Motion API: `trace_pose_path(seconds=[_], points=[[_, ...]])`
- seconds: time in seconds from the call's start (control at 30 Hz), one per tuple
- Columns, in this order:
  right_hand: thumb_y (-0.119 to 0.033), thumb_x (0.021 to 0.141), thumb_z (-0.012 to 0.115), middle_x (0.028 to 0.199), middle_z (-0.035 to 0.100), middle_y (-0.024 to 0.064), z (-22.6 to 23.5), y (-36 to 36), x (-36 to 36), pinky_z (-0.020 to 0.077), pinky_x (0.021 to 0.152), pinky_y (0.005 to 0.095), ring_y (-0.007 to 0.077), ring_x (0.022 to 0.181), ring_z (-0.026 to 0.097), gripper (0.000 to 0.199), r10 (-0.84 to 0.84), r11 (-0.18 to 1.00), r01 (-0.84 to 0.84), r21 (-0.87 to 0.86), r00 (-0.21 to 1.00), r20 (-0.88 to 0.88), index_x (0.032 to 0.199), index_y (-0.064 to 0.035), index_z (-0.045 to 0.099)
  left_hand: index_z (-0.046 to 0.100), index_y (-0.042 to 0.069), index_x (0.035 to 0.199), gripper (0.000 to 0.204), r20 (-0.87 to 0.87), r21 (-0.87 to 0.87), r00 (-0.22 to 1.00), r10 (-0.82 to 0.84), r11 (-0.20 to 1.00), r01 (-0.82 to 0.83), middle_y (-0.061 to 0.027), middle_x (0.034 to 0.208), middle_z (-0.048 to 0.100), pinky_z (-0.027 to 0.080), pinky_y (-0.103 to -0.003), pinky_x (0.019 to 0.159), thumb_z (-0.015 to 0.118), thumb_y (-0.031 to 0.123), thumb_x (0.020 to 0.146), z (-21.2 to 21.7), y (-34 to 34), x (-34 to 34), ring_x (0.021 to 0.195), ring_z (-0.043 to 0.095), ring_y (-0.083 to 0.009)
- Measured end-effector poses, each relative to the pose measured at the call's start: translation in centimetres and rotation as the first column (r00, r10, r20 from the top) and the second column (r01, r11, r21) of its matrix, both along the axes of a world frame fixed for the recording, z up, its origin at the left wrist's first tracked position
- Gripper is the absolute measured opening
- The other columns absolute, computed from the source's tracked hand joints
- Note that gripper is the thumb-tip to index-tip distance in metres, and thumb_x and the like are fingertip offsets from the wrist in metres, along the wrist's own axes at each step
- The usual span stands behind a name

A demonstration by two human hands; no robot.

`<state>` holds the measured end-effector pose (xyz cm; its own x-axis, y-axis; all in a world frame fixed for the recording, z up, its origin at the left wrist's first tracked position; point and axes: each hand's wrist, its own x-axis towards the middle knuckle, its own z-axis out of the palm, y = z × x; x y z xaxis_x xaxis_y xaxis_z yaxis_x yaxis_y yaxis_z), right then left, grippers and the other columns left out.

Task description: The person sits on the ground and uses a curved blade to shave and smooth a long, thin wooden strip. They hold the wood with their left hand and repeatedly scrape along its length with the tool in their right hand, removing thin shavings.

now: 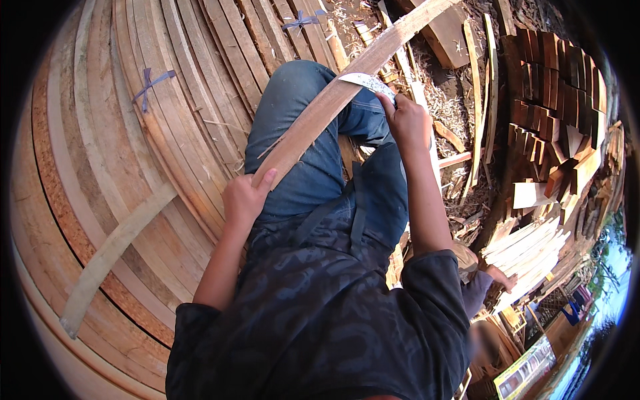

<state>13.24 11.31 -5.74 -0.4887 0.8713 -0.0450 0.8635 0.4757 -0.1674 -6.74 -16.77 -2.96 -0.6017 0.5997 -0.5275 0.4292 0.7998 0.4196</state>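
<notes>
A long flat strip of brown wood (319, 119) slants across my raised thigh, from near my waist up to the far right. My left hand (247, 200) is closed around its near end, thumb on top. In my right hand (408, 125) is a curved knife (368, 82) with a pale, speckled blade; the fingers cover its handle. The blade lies across the strip's face beyond my knee. A thin splinter stands off the strip's edge close to my left hand.
Long wooden slats (87, 173), some tied with dark bands (153, 87), cover the left side. A loose strip (120, 247) lies across them. Shavings (445, 100) litter the ground at right, beside stacked wood blocks (553, 87). Another person's hand (501, 279) is near pale sticks (527, 253).
</notes>
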Motion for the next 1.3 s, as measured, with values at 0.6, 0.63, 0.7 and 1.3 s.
trace_pose_path(seconds=[0.6,0.63,0.7,1.3], points=[[-0.059,0.094,0.046,0.079,0.067,0.0244,0.9,9.5,9.8,0.0532,0.073,0.0443,0.0401,0.076,0.066,0.064,-0.311,0.947,0.303,0.105,0.949,0.058,0.086,-0.0008,0.072,0.061,-0.006,0.059,0.081,0.034,0.028,0.999,0.017,0.999,-0.018,-0.0241,0.053,0.053,0.046,-0.046,0.052,0.055,0.071,0.082,-0.4,0.6,-0.3,0.054,0.060,-0.0396],[-0.056,0.095,0.048,0.075,0.065,0.0244,1.5,7.5,8.7,0.0520,0.069,0.0461,0.0395,0.073,0.065,0.060,-0.192,0.968,0.189,0.166,0.981,0.004,0.078,-0.0015,0.069,0.061,-0.007,0.058,0.081,0.040,0.009,0.999,0.012,1.000,-0.013,-0.0240,0.052,0.053,0.045,-0.046,0.052,0.055,0.071,0.082,-0.2,0.6,-0.5,0.053,0.060,-0.0391],[-0.053,0.093,0.054,0.068,0.064,0.0228,1.9,3.9,6.8,0.0509,0.062,0.0469,0.0384,0.066,0.065,0.055,-0.050,0.990,0.057,0.129,0.997,-0.053,0.078,-0.0023,0.069,0.060,-0.007,0.057,0.082,0.041,-0.004,0.999,0.010,1.000,-0.010,-0.0235,0.051,0.051,0.044,-0.046,0.051,0.055,0.071,0.082,-0.2,0.7,-0.2,0.051,0.059,-0.0376],[-0.066,0.083,0.057,0.056,0.059,0.0127,-0.9,2.2,1.1,0.0480,0.049,0.0422,0.0341,0.054,0.061,0.062,0.133,0.986,-0.131,0.101,0.991,-0.009,0.062,-0.0074,0.054,0.057,-0.007,0.055,0.071,0.082,0.151,0.996,0.030,0.988,-0.042,-0.0205,0.045,0.046,0.040,-0.042,0.046,0.062,0.056,0.087,-0.7,0.9,0.1,0.043,0.054,-0.0315]])
